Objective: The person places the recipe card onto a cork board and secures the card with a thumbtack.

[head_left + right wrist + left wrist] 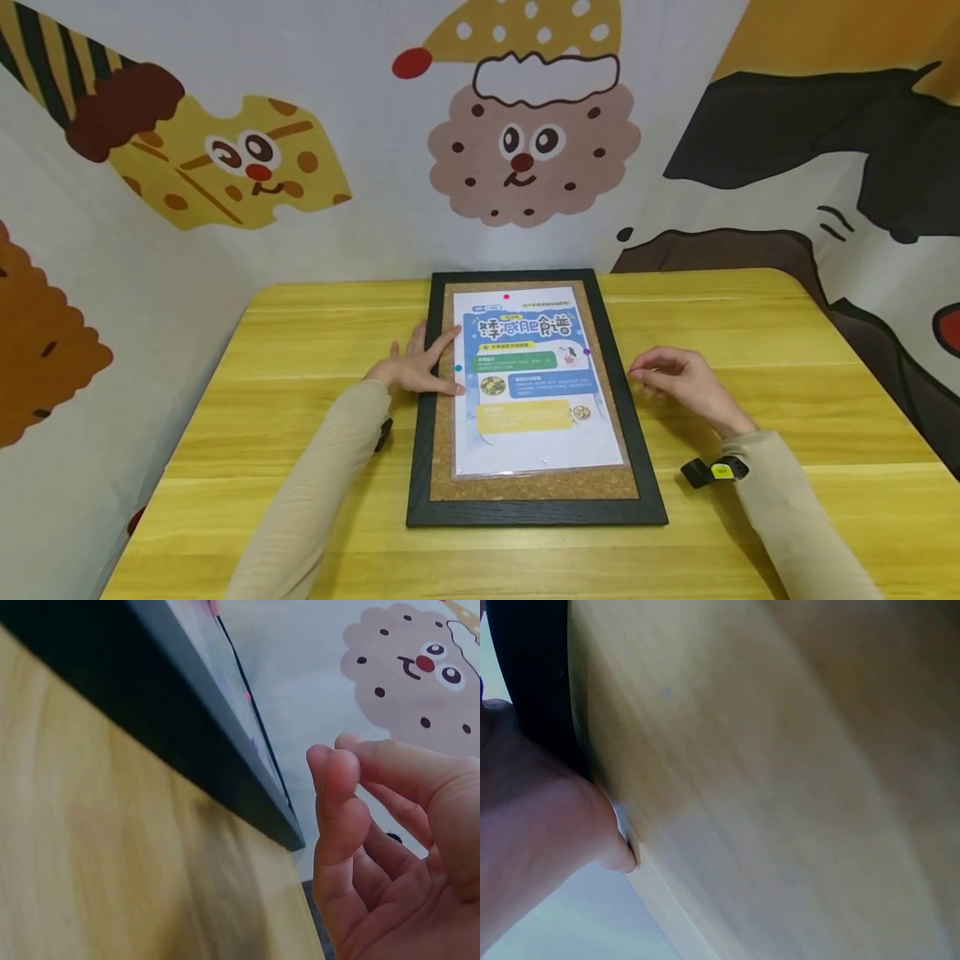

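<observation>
A cork board (534, 487) in a black wooden frame (537, 512) lies on the table, seen in the head view. Pinned to it is a printed sheet (517, 450) with blue, green and yellow panels. Pink (506, 297), teal (458, 367) and purple (587, 352) pins dot its edges. My left hand (414, 367) rests with spread fingers across the frame's left side, thumb and a finger reaching over the sheet's edge. Just off the frame's right side hovers my right hand (686, 385), loosely curled. In the right wrist view its thumb and fingertips (343, 769) come together, with nothing visible between them.
The table (750, 333) has yellow wood grain and rounded far corners. Behind it hangs a white backdrop (375, 50) printed with cartoon food, and the frame's far edge lies close to it. Each wrist wears a small black device, the right one (716, 472) with a yellow label.
</observation>
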Demonstrator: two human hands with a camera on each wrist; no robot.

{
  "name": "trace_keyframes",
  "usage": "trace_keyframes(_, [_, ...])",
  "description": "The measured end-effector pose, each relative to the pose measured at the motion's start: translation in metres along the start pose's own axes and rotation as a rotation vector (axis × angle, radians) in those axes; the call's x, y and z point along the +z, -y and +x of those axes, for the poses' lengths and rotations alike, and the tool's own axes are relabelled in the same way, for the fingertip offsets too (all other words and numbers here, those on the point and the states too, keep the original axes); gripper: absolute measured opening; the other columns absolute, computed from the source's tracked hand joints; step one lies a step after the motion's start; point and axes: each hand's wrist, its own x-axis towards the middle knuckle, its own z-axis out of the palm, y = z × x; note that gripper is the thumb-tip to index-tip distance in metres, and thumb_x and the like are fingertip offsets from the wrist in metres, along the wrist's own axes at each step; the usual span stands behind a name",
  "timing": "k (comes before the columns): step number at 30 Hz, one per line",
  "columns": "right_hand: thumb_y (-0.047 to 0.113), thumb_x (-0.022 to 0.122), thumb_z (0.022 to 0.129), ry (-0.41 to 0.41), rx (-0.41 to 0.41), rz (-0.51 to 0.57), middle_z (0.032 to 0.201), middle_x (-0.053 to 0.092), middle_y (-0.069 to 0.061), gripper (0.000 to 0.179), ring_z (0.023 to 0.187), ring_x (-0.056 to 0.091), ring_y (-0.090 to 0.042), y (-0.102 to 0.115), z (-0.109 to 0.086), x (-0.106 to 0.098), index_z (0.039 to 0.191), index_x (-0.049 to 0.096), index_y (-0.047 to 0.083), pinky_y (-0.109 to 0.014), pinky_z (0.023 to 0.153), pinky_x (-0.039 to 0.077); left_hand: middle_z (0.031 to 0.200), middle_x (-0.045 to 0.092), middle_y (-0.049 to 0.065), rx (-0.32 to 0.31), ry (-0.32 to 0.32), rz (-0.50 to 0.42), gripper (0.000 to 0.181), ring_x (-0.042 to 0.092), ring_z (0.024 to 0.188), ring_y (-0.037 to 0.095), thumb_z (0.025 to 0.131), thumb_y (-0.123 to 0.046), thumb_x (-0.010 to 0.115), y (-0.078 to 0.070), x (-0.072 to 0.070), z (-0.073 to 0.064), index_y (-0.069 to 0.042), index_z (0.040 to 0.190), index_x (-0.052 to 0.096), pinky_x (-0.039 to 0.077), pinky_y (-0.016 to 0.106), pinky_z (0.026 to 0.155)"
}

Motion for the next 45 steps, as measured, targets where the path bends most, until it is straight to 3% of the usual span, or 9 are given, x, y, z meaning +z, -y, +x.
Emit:
trace_keyframes(4, [0.014,0.069,0.091,0.007,-0.007,0.002,0.085,0.066,-0.022,0.023,0.063,0.057,-0.018,0.006,0.000,0.004,0.104,0.069,-0.004,-0.028,0.051,0.048,0.154,-0.027,0.020,-0.003,0.001,0.011,0.109,-0.024,0.141,0.031,0.080,-0.061,0.066,-0.002,-0.001,-0.001,-0.030,0.156,-0.005,-0.009,0.064,0.107])
trace_keyframes(9, [0.017,0.070,0.091,0.031,-0.013,-0.017,0.089,0.068,-0.016,0.024,0.060,0.052,-0.019,0.010,0.001,0.011,0.106,0.072,-0.002,-0.030,0.051,0.045,0.154,-0.026,0.021,-0.005,0.002,0.009,0.108,-0.024,0.141,0.032,0.080,-0.059,0.067,-0.005,-0.001,-0.002,-0.030,0.156,-0.005,-0.009,0.064,0.107])
trace_keyframes(21, [0.016,0.067,0.092,0.176,-0.022,-0.132,0.102,0.069,-0.012,0.024,0.066,0.057,-0.019,0.018,0.007,0.034,0.112,0.072,0.003,-0.026,0.054,0.047,0.154,-0.027,0.020,-0.004,0.005,0.005,0.109,-0.025,0.141,0.032,0.080,-0.059,0.067,-0.005,0.000,-0.001,-0.031,0.156,-0.005,-0.011,0.063,0.107])
trace_keyframes(29, [0.013,0.068,0.091,0.255,-0.038,-0.140,0.108,0.068,-0.014,0.022,0.075,0.058,-0.017,0.026,0.008,0.045,0.109,0.073,0.000,-0.024,0.062,0.050,0.154,-0.027,0.020,-0.011,0.001,-0.001,0.109,-0.025,0.141,0.032,0.079,-0.059,0.068,-0.005,0.000,-0.001,-0.030,0.156,-0.004,-0.011,0.063,0.107])
trace_keyframes(37, [0.010,0.069,0.090,0.343,-0.042,-0.145,0.102,0.071,-0.011,0.023,0.064,0.052,-0.012,0.038,0.009,0.054,0.110,0.072,-0.002,-0.020,0.054,0.042,0.154,-0.027,0.020,-0.006,0.000,-0.008,0.109,-0.025,0.140,0.032,0.079,-0.059,0.068,-0.004,0.001,-0.001,-0.030,0.156,-0.004,-0.012,0.064,0.106])
trace_keyframes(41, [0.011,0.070,0.090,0.385,-0.076,-0.183,0.098,0.072,-0.007,0.022,0.063,0.054,-0.011,0.040,0.012,0.059,0.108,0.073,0.000,-0.020,0.050,0.035,0.154,-0.027,0.020,-0.005,-0.004,-0.006,0.109,-0.025,0.141,0.032,0.079,-0.059,0.068,-0.003,0.001,-0.001,-0.031,0.156,-0.005,-0.012,0.064,0.106])
trace_keyframes(45, [0.013,0.072,0.088,0.419,-0.105,-0.216,0.098,0.073,-0.005,0.020,0.069,0.058,-0.014,0.040,0.015,0.064,0.106,0.075,0.003,-0.020,0.052,0.037,0.154,-0.026,0.021,-0.007,-0.006,-0.001,0.109,-0.024,0.141,0.032,0.079,-0.059,0.068,-0.003,0.000,0.000,-0.031,0.156,-0.004,-0.011,0.064,0.107])
